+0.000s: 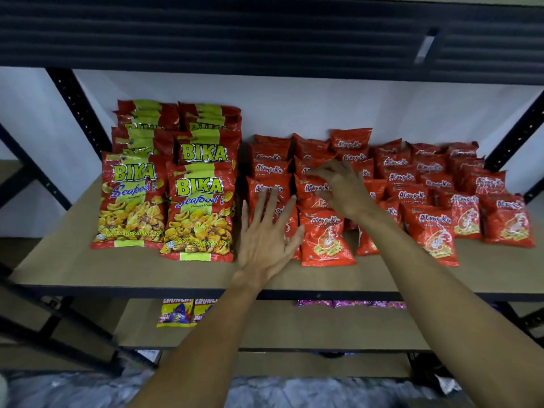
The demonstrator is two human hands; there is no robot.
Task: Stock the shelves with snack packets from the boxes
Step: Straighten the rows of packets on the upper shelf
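We judge the shelf point(88, 269) nearly stocked: Bika packets point(164, 201) ranked left, our left hand point(265, 240) pressing flat, fingers spread, on the red prawn packets point(323, 240), right hand point(341, 187) crooked over the row behind, grasp unclear.

BIKA Seafood packets point(200, 213): red w/ lime-green centre stripe, blue script, yellow crackers printed below. Alang-Ku packets point(326, 240): orange-red, white lettering, prawn pic in white/yellow. Shelf board point(117, 272): tan, dark front edge. Rack uprights point(79, 110): black, dotted w/ holes. Lower shelf point(294, 325): tan; yellow-blue Crunchy packets point(176, 315), pink-purple packets point(353, 303). Wall point(294, 107): white.
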